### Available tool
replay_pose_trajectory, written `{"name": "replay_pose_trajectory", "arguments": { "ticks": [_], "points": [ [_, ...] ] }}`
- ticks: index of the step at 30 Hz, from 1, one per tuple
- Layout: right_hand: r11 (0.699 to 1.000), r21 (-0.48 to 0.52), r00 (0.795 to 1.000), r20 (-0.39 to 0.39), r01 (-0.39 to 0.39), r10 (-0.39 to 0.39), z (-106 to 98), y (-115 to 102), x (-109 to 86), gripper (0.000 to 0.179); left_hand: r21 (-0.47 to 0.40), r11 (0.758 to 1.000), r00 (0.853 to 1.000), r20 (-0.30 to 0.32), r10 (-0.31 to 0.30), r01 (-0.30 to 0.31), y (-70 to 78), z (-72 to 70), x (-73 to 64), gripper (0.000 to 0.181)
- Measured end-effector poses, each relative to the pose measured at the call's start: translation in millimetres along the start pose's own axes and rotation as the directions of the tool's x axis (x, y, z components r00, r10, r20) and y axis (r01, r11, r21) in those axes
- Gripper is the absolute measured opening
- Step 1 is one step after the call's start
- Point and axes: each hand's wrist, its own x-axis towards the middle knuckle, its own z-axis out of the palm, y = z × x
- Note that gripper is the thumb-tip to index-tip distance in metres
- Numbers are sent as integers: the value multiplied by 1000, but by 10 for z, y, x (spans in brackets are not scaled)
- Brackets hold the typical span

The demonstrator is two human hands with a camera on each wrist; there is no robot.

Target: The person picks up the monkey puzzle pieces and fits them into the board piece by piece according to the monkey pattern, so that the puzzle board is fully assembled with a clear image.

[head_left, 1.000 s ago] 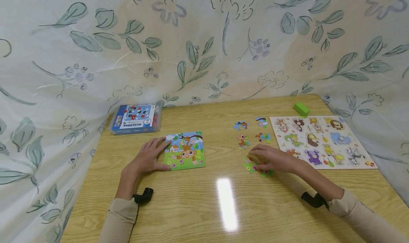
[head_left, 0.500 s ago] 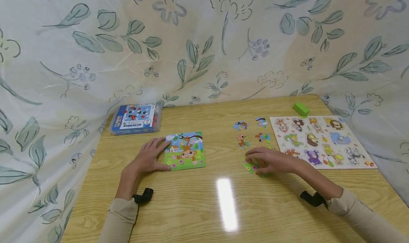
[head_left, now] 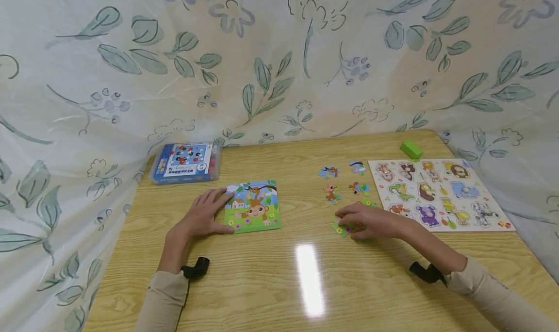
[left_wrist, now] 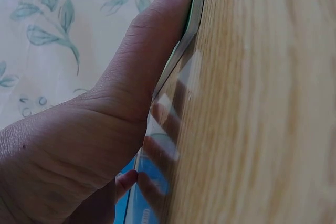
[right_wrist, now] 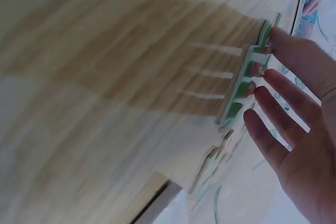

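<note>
Left sleeve: beige, creased, ends well behind the bare fingers. Right sleeve: matching. Left wrist fitting: black, bent, beside the sleeve end, behind the fingers. Right wrist fitting: likewise.

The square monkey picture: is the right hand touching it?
No, the right hand is at the loose puzzle pieces, with table between it and the monkey picture.

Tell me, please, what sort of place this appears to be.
Probably an indoor play area, screened by a pale, leaf-printed cloth; the yellowish wood-grain table bears a square, colourful cartoon-monkey board.
</note>
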Motion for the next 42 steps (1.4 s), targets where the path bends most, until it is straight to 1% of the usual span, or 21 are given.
{"name": "replay_pose_trajectory", "arguments": {
  "ticks": [3,8,17,22,27,34,37,40,42],
  "points": [
    [997,-64,998,-30,48,-50,0,5,5,31,-3,1000,1000,1,-2,2,1,-1,-3,101],
    [987,-138,994,-45,88,-95,-2,43,11,34,2,1000,1000,1,2,-2,-7,-3,2,101],
    [964,-207,981,-59,168,-183,14,98,33,36,-5,1000,1000,12,-5,5,14,-24,0,101],
    [941,-264,968,-74,213,-240,21,116,53,37,-1,1000,1000,6,-6,6,3,-18,4,100],
    [926,-286,954,-94,247,-284,29,127,72,36,4,1000,1000,1,-7,7,0,-20,-3,101],
    [909,-321,938,-132,265,-321,62,125,116,28,-1,1000,1000,6,-7,7,17,-20,-17,101],
    [896,-346,927,-151,276,-344,82,122,140,28,1,1000,1000,6,-9,9,22,-20,-13,100],
    [877,-380,909,-172,294,-379,103,125,175,29,5,1000,1000,4,-10,10,22,-19,-9,100],
    [871,-395,901,-189,294,-390,115,116,216,29,7,1000,1000,3,-12,12,24,-19,-15,100]
  ]
}}
